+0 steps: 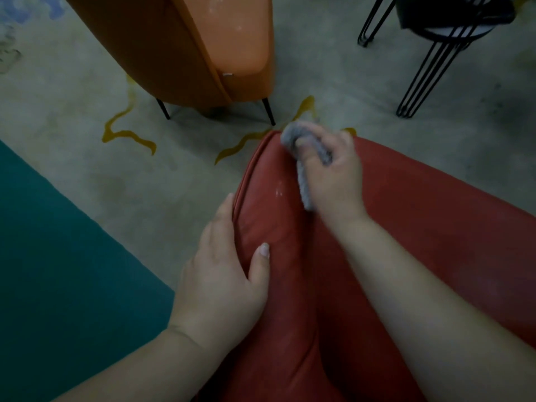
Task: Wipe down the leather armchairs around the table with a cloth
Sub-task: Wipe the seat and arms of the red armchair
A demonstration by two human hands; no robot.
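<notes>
Grey carpet [333, 91], red armchair [435, 227] cropped, cloth [301, 140] half-hidden

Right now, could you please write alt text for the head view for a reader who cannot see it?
A right hand grips a grey cloth against the top edge of a red leather armchair, while the left hand holds the chair's side. An orange armchair and a black wire-legged chair stand beyond.

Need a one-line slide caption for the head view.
Right hand wipes red leather armchair with grey fluffy cloth while left hand steadies its edge.
</notes>
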